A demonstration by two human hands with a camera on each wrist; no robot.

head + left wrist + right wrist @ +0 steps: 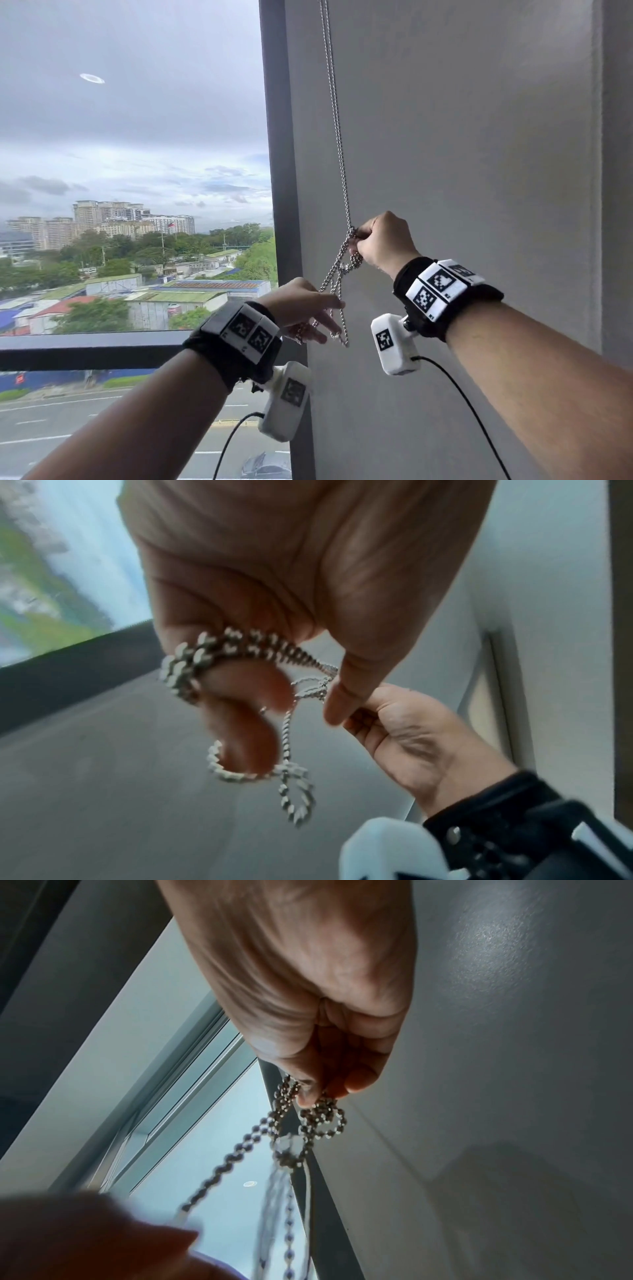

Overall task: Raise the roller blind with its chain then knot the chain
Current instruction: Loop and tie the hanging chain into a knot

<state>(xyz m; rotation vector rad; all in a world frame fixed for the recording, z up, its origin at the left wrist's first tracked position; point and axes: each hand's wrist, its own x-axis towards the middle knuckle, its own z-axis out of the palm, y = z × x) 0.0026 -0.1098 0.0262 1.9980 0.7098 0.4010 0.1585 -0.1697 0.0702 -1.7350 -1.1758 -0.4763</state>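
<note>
A metal bead chain hangs in two strands down the grey wall beside the window. My right hand pinches both strands at a small twisted loop just under its fingertips. Below it and to the left, my left hand holds the chain's lower part, which is wound over its curled fingers as a bunch of beads. The chain's bottom loop dangles under that hand. The window glass is uncovered; the blind itself is out of view.
The dark window frame post stands just left of the chain. The grey wall fills the right side. A dark horizontal rail crosses the window low down. Black cables hang from both wrist cameras.
</note>
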